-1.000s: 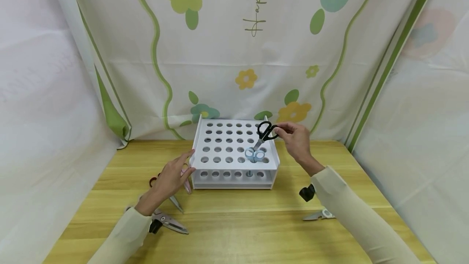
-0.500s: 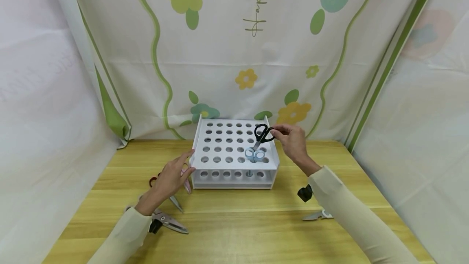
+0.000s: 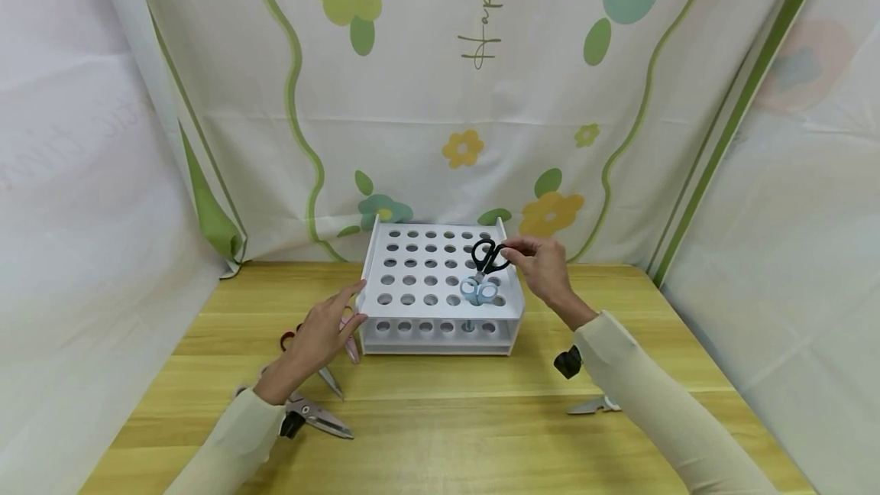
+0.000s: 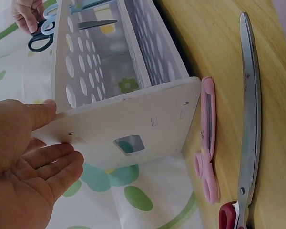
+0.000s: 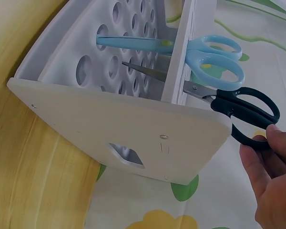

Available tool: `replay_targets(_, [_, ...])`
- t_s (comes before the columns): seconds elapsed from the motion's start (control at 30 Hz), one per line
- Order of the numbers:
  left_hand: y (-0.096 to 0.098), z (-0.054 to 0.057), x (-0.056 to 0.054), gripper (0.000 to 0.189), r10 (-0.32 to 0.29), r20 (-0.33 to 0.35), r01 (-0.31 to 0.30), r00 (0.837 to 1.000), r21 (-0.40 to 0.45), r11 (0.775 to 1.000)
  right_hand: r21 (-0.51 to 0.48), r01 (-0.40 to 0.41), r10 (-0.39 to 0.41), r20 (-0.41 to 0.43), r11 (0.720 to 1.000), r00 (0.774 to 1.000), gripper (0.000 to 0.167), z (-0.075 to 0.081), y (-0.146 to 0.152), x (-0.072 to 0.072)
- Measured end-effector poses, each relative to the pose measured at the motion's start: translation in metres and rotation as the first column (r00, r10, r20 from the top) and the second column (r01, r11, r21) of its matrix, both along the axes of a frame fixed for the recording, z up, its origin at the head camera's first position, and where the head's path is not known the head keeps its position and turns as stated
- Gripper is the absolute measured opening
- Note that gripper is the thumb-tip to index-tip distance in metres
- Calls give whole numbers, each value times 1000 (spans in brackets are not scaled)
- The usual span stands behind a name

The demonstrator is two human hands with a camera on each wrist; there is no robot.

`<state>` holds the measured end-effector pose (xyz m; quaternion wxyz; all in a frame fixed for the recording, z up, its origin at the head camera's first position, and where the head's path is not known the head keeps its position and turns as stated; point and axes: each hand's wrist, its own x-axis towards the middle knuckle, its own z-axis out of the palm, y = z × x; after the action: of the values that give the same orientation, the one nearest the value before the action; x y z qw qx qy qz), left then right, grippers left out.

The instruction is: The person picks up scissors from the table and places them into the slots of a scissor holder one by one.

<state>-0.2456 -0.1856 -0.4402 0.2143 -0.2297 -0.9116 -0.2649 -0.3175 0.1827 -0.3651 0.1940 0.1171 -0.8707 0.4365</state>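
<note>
white rack (image 3: 419,312): light-blue scissors (image 5: 133,43) seated; black scissors (image 5: 238,110) through top tier, seemingly not fully down, right hand (image 3: 546,266) pinching handle. left hand (image 3: 323,334): fingers parted, touching rack side. outside, on table (image 3: 440,434): pink scissors (image 4: 207,162), red-handled scissors (image 4: 250,119), mauve shears (image 3: 319,418), white-handled pair (image 3: 596,405).

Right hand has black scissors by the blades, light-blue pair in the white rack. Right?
Not the blades: the right hand holds the black scissors by a handle loop, per the right wrist view. The light-blue pair is in the white rack.
</note>
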Motion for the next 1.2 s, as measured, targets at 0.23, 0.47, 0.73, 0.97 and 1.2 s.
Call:
replay_targets(0.23, [0, -1, -1, 61, -3, -10, 3, 1000, -1, 1000, 14, -13, 13, 29, 1000, 1000, 15, -4, -2, -2])
replay_targets(0.47, [0, -1, -1, 60, -4, -15, 3, 1000, -3, 1000, 26, -24, 23, 40, 999, 999, 14, -9, -2, -3])
replay_targets(0.73, [0, -1, 0, 61, -3, -17, 3, 1000, -1, 1000, 31, -11, 10, 60, 999, 998, 14, -10, -4, -3])
replay_targets(0.97, [0, -1, 0, 60, -2, -17, 2, 1000, 1, 1000, 38, -18, 15, 78, 999, 997, 15, -11, -6, -4])
replay_targets(1.2, [0, 0, 0, 60, -1, -5, 1, 1000, 2, 1000, 38, -26, 23, 84, 999, 996, 15, -14, -7, -6])
